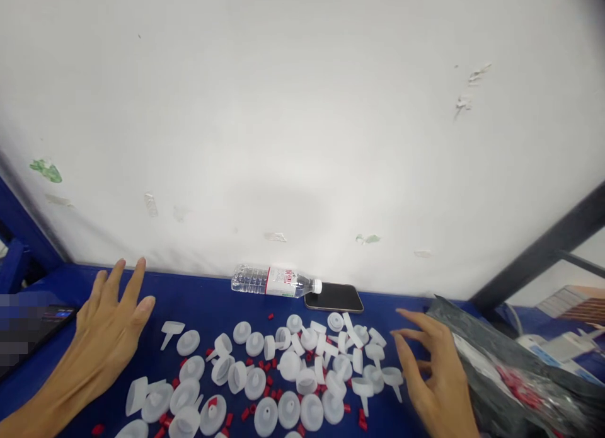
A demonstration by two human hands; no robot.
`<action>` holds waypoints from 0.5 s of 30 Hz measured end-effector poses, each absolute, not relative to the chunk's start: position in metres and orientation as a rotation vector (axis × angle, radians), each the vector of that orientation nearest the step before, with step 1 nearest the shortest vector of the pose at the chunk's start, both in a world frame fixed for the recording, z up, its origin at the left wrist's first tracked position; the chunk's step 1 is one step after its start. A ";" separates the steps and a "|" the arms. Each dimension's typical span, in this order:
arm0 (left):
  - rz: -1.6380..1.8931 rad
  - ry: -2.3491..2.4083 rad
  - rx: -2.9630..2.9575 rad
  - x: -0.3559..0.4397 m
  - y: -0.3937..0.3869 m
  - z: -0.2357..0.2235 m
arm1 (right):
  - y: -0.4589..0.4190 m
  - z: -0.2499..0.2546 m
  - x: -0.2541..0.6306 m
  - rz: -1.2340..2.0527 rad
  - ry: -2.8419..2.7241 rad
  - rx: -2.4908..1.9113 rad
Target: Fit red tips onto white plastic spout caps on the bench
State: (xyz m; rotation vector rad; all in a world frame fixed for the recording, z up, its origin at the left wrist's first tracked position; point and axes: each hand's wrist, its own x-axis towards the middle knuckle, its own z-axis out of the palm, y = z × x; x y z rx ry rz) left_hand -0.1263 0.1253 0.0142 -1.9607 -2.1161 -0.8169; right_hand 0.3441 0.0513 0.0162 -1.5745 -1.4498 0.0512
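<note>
Many white plastic nozzle caps (265, 416) lie scattered over the blue table, some upside down and some on their sides. Small red tips (244, 414) are mixed in among them; one sits on a cap at the lower left. My left hand (111, 321) hovers at the left of the pile, fingers spread, holding nothing. To the right of the pile is my right hand (432, 368), its fingers curved and apart with nothing between them. The nearest cap (392, 376) lies just left of its thumb, apart from it.
A clear water bottle (278, 282) lies on its side by the wall, its cap end over a dark phone (334, 297). On the right is a grey plastic bag (477, 350) with red pieces showing. A dark screen device (47, 324) stands at the left edge.
</note>
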 end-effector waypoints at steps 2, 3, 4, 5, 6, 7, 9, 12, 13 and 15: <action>-0.696 -2.100 -1.924 -0.127 0.124 0.011 | 0.051 0.017 0.344 0.171 -1.395 -1.595; -0.657 -2.070 -1.913 -0.128 0.124 0.009 | 0.051 0.017 0.345 0.227 -1.383 -1.604; -0.634 -2.039 -1.902 -0.129 0.124 0.007 | 0.050 0.018 0.345 0.277 -1.379 -1.612; -0.624 -2.017 -1.896 -0.130 0.123 0.005 | 0.049 0.018 0.345 0.320 -1.376 -1.620; -0.617 -2.005 -1.899 -0.130 0.123 0.004 | 0.048 0.020 0.345 0.354 -1.372 -1.627; -0.615 -1.994 -1.909 -0.129 0.122 0.004 | 0.047 0.021 0.344 0.383 -1.368 -1.631; -0.627 -1.965 -1.927 -0.125 0.120 0.010 | 0.046 0.026 0.340 0.410 -1.354 -1.637; -0.718 -1.888 -1.925 -0.111 0.111 0.035 | 0.046 0.034 0.337 0.375 -1.383 -1.623; -0.780 -1.846 -1.926 -0.105 0.105 0.045 | 0.045 0.038 0.338 0.354 -1.433 -1.608; -0.967 -1.753 -1.921 -0.093 0.087 0.061 | 0.039 0.045 0.339 0.310 -1.573 -1.583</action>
